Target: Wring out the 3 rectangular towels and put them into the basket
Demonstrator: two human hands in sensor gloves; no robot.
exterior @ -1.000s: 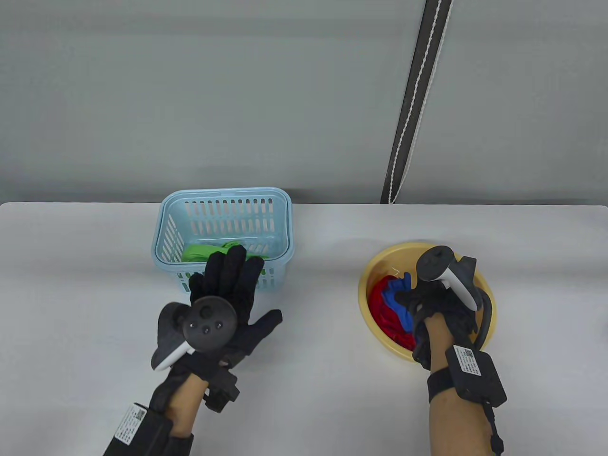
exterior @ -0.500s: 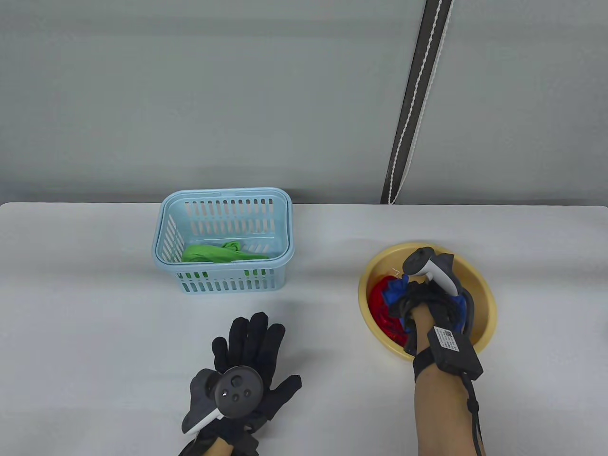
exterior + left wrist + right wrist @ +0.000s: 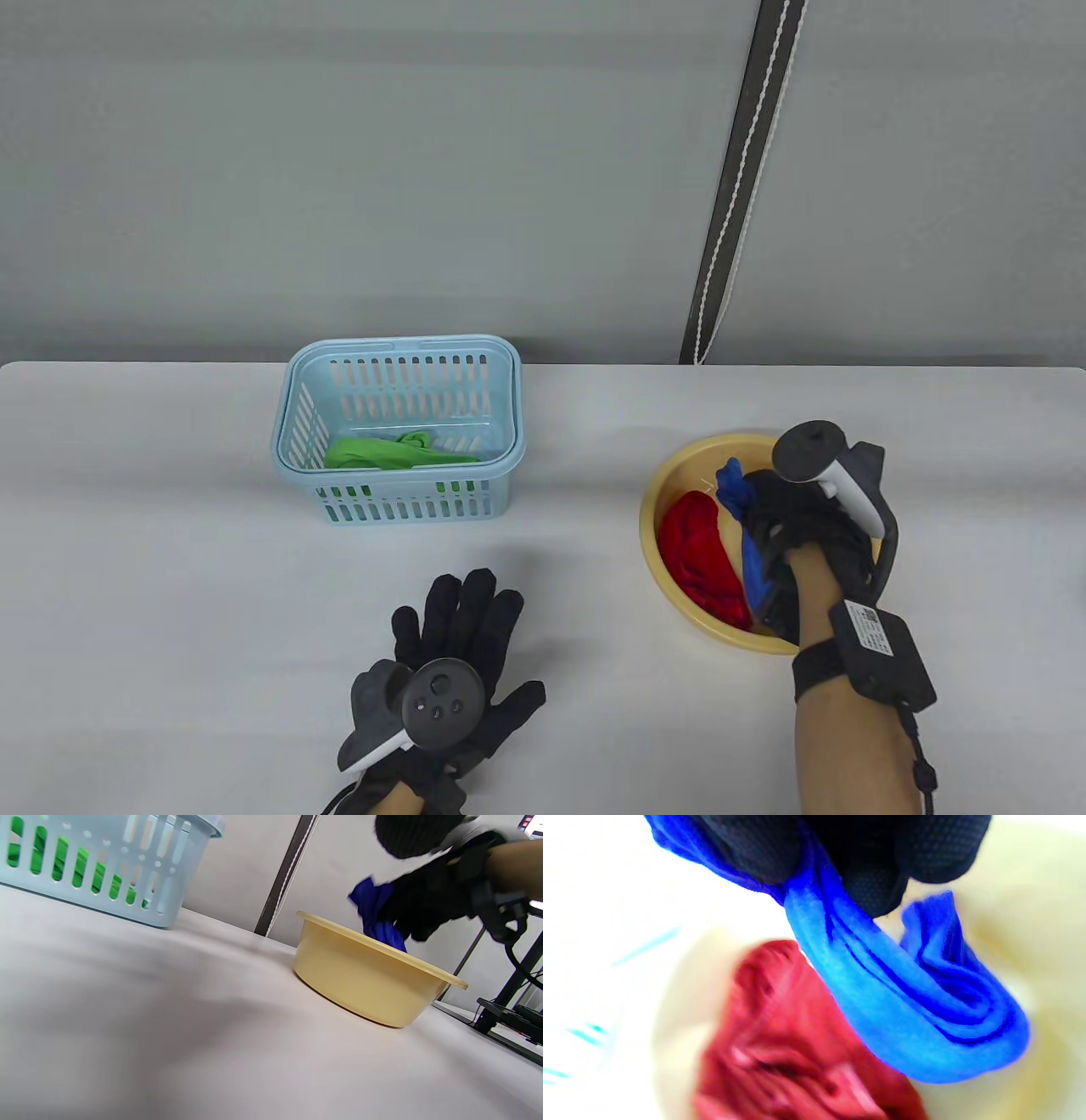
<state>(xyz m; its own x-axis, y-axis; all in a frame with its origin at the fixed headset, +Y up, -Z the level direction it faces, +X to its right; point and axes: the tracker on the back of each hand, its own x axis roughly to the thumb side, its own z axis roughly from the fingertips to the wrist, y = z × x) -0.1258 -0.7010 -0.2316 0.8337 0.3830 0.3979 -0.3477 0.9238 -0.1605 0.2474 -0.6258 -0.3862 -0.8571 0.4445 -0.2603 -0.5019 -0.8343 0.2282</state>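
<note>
My right hand (image 3: 785,518) grips a blue towel (image 3: 740,518) and holds it lifted over the yellow basin (image 3: 679,463); the cloth (image 3: 908,1001) hangs below the gloved fingers (image 3: 869,887) in the right wrist view. A red towel (image 3: 700,552) lies crumpled in the basin. A green towel (image 3: 390,452) lies inside the light blue basket (image 3: 399,352) at the back left. My left hand (image 3: 462,628) is flat on the table near the front edge, fingers spread and holding nothing. The left wrist view shows the basin (image 3: 369,980), the blue towel (image 3: 375,912) and the basket (image 3: 106,866).
The white table (image 3: 170,594) runs the full width, with bare surface between basket and basin. A grey wall stands behind, with a dark strap (image 3: 738,187) hanging at the right. Dark equipment (image 3: 509,1014) lies off the table's right side.
My left hand drew back from the basket to the front of the table. My right hand closed on the blue towel and lifted it off the red one.
</note>
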